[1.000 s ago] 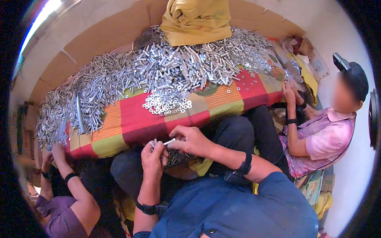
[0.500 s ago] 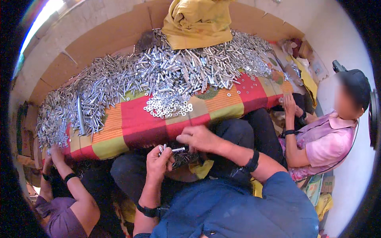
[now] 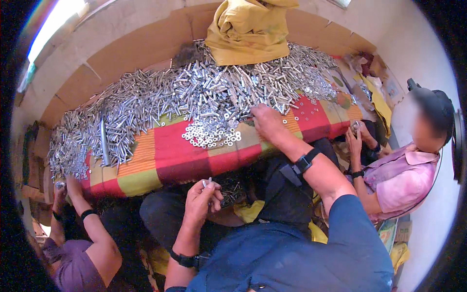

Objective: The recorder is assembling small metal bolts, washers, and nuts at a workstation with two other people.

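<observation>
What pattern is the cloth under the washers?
The cloth is checked red, green, tan and striped orange; head view shows it best.

And there's the right hand (image 3: 268,122), out over the checkered cloth (image 3: 181,158), fingers bent at the edge of the heap of metal fasteners (image 3: 189,90) along the cloth's far side! The left hand (image 3: 202,198) sits just short of the cloth's near edge, small metal pieces (image 3: 210,180) pinched at the fingertips. Washers (image 3: 206,134) cluster mid-cloth; a long grey metal piece (image 3: 105,146) lies toward its left end. Beyond the cloth, a yellow sack (image 3: 248,39)! Co-workers too: purple sleeve (image 3: 90,265) by the cloth's left end, pink sleeve (image 3: 404,184) by its right.
</observation>
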Tool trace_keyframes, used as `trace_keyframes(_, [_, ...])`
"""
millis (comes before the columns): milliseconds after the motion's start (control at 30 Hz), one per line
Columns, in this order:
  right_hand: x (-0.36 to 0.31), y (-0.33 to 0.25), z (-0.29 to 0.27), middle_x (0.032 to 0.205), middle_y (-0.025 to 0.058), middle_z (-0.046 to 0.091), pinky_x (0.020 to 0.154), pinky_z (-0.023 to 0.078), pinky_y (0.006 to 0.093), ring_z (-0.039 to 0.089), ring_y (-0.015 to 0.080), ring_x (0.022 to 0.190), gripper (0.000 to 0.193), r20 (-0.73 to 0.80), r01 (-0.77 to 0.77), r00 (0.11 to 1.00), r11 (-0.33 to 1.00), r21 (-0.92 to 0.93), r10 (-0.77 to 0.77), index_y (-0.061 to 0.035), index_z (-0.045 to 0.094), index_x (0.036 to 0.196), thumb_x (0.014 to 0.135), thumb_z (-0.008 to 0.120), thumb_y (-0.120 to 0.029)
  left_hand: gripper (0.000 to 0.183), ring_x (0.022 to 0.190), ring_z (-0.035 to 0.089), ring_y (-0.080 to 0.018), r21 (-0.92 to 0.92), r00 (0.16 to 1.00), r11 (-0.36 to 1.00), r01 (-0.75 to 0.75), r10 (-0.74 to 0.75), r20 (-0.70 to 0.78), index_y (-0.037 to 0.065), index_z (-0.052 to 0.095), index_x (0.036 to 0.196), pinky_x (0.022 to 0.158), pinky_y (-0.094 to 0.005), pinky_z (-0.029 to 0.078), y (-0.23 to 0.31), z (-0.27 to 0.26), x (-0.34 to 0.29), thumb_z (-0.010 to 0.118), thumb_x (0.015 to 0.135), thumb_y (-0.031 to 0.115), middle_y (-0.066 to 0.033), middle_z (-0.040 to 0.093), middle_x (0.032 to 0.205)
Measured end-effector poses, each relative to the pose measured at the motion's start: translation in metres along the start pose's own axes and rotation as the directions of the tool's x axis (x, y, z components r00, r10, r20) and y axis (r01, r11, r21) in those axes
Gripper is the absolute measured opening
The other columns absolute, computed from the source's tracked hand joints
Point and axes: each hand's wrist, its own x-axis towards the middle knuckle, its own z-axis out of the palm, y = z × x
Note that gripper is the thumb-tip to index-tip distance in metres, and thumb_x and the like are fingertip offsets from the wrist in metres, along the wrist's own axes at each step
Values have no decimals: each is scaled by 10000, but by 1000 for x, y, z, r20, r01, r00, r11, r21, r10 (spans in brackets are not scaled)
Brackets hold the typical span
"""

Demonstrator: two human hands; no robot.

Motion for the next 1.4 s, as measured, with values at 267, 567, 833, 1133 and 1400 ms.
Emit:
trace_keyframes(267, [-21,-58,-30,804,71,663,557,513,290,654,154,637,268,388,-418,907,446,791,163,4,648,1135,918,654,-153,250,522,586,-128,68,1000,998,-15,15,-1,32,602,1086,448,-246,410,3,3,0,511,1039,259,-79,663,781])
trace_keyframes(567, [-57,-125,-39,840,71,681,602,537,255,658,127,689,247,503,-505,862,-21,863,-58,22,614,1161,960,630,-120,210,518,587,-107,85,1000,996,2,0,-20,32,619,1076,455,-237,421,9,6,-3,557,1013,223,-59,677,776])
trace_keyframes(833, [-71,-143,-47,864,87,692,642,556,271,675,136,723,176,491,-493,856,31,869,-159,21,623,1097,953,624,-80,167,486,566,-83,118,1000,993,5,-4,-10,42,644,1014,427,-223,397,1,2,0,592,989,199,-39,678,754])
trace_keyframes(1133, [-73,-119,-64,812,54,665,573,522,264,644,109,660,124,639,-481,709,458,747,-298,8,648,992,919,666,-91,167,510,601,-91,321,999,947,20,-31,31,24,635,1054,435,-231,417,6,10,-3,590,978,166,-44,676,747])
trace_keyframes(1400, [-96,-120,-38,810,58,667,578,521,281,647,132,656,162,596,-616,776,-44,786,-208,5,638,1010,896,691,-98,231,467,588,-136,-227,996,973,-35,53,74,14,607,1039,407,-235,410,0,0,2,561,1019,240,-116,672,744])
